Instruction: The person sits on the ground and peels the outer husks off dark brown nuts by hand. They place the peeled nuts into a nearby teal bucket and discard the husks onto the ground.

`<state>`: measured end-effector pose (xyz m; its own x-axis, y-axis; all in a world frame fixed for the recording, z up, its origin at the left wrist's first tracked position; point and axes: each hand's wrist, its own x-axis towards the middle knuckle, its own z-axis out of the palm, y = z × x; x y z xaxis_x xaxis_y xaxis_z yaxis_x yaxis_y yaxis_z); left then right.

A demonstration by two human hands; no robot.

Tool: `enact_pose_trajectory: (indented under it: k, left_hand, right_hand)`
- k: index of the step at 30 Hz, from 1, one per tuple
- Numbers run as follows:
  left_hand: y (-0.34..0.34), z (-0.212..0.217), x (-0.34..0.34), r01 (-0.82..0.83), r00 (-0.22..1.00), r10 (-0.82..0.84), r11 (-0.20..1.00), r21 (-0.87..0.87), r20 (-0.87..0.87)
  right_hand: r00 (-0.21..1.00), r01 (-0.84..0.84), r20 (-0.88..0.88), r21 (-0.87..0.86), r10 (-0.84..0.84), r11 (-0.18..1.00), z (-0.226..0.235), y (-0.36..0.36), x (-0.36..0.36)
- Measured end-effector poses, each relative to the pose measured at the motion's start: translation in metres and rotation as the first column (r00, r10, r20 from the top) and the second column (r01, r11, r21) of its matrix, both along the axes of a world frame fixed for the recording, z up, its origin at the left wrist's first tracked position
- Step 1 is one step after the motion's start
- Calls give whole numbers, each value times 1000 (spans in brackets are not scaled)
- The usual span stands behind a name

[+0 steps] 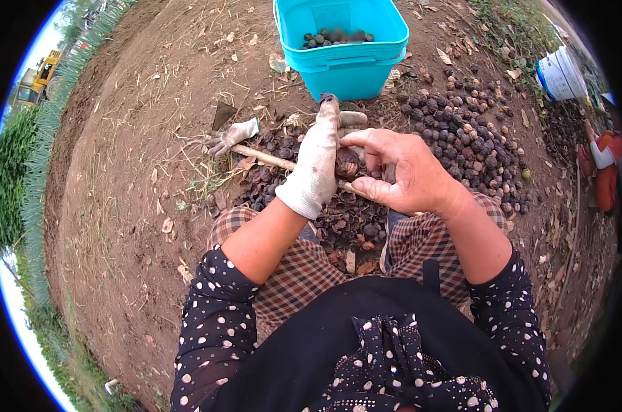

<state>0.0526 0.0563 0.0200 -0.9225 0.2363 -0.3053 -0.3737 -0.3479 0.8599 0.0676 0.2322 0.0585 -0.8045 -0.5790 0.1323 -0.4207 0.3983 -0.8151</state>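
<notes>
My left hand [319, 161] wears a soiled white work glove, its fingers stretched out and its fingertip dark. Beside it, my bare right hand [410, 168] has thumb and forefinger apart, with the forefinger close to the glove. Between and below the hands sits a dark brown husked nut [347, 165], apparently a walnut; neither hand clearly grips it. Under the hands a wooden handle [264, 157] lies slantwise across the ground. A dark flat blade [223, 115] shows near its far left end, and a loose white glove [236, 135] lies over that part, hiding any join.
Beyond my hands stands a turquoise bucket [348, 69] with dark nuts inside. A heap of dark nuts [465, 137] spreads at the right. Broken husks [345, 230] lie between my feet. A white bucket [562, 74] and another person [605, 165] are at far right.
</notes>
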Motion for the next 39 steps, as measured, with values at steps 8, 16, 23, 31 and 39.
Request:
enact_pose_trajectory:
  k: [8,16,23,31,39]
  left_hand:
    - [-10,12,-2,344,930,-311,925,161,-196]
    - [-6,14,-1,315,925,-299,949,30,-233]
    - [-5,14,2,278,938,-282,959,-51,-199]
    - [-4,15,6,289,943,-284,957,6,-175]
    - [-8,16,3,241,956,-241,970,-18,-168]
  right_hand:
    - [925,335,-153,-96,-347,937,-6,5,-4]
    - [968,204,-94,-242,-232,949,0,18,-3]
    - [969,153,-168,-158,-179,976,-3,21,-4]
    - [943,280,-121,-223,-311,934,-9,22,-4]
    - [978,168,-74,-263,-193,950,0,20,-1]
